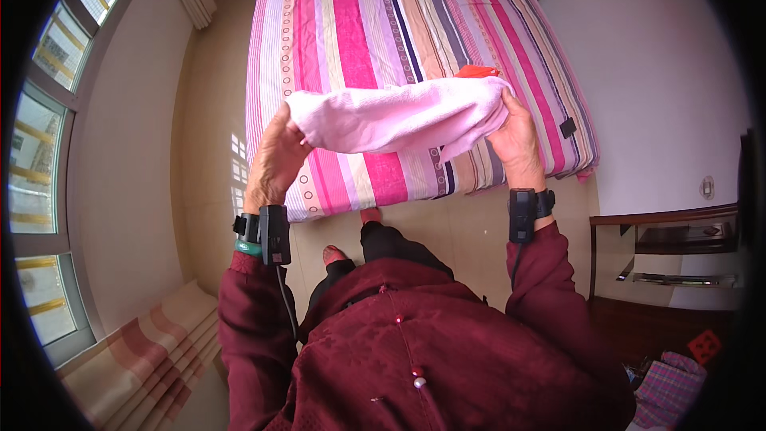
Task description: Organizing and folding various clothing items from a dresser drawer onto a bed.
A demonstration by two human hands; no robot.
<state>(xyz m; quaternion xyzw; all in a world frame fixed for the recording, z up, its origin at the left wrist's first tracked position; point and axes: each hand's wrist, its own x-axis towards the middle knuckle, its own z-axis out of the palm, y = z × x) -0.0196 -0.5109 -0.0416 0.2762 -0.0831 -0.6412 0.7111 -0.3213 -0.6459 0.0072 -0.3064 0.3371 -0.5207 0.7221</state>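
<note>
A pale pink cloth [395,117], towel-like in texture, is stretched sideways between both hands above the foot of a bed. My left hand [278,152] grips its left end, thumb on top. At the other end my right hand [517,131] pinches the cloth near its upper corner, and a loose flap hangs down beside it. Behind the cloth, a red-orange item [479,71] shows only its top part on the bed. The striped bedspread [353,24] in pink, purple, cream and navy lies under all of this.
A small black object [568,127] lies near the bed's right edge. Windows [42,155] and a striped curtain [149,359] line the left side. To the right stands a dark wooden cabinet [664,215] with shelves. Folded plaid cloth [670,389] sits at lower right.
</note>
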